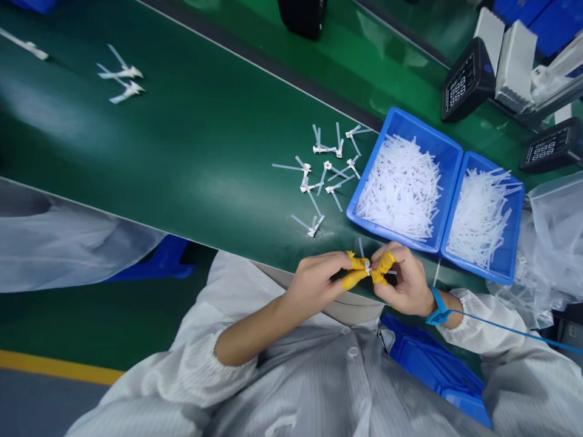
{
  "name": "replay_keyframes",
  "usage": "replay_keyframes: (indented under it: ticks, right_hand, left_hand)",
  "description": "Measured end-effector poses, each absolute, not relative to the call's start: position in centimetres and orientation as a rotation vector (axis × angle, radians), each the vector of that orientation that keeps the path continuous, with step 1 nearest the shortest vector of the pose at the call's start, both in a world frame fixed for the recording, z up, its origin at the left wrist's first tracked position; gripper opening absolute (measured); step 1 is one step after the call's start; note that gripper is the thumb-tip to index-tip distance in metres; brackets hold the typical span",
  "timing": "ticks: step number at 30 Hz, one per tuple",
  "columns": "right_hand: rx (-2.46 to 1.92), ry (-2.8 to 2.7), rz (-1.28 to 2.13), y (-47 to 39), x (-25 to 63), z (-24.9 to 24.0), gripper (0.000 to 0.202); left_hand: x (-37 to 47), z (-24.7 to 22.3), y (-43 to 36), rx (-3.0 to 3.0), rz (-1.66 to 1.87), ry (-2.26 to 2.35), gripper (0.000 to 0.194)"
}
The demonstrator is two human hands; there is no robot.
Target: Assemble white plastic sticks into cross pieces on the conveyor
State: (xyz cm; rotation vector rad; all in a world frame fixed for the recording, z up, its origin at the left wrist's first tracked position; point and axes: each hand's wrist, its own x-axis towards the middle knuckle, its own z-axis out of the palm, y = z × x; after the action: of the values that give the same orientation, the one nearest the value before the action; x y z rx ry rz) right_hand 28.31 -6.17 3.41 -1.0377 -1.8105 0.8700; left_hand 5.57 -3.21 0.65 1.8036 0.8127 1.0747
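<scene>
My left hand (323, 277) and my right hand (401, 276) meet at the near edge of the green table, with yellow covers on thumbs and forefingers. Between the fingertips of both is a small white connector (367, 267). A translucent tube (361, 247) sticks up beside it. My right fingers are closed round a part mostly hidden by them. Beyond my hands lie several white connectors with tubes, one nearest at the front (312, 230). To the right, a blue bin (394, 233) holds many short clear tubes, and a smaller blue bin (478, 267) holds more.
More connectors with tubes (127, 73) lie at the far left of the green table (182, 152). Black display units (469, 79) stand behind the bins. Plastic bags (558, 230) are at the right. A blue cord (510, 329) trails from my right wrist.
</scene>
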Motion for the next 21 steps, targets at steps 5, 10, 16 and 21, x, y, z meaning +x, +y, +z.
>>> replay_keyframes:
  ticks: [5,10,16,21]
  right_hand:
    - [-0.932,-1.803,0.718,-6.06,28.2,3.4,0.031]
    - [-0.839,-1.799,0.724,-5.61,28.18,3.63,0.033]
    - [-0.813,-1.814,0.739,-5.62,28.33,3.74,0.036]
    - [-0.943,-1.907,0.732,-6.07,28.43,4.23,0.032]
  left_hand:
    - [5.72,1.01,-3.36,1.667,1.058,0.841,0.016]
    - [5.72,1.11,-3.08,1.715,1.108,0.741,0.007]
    - [5.72,0.87,-2.91,1.838,1.22,0.649,0.007]
    - [5.22,0.49,-2.84,1.864,1.194,0.69,0.015]
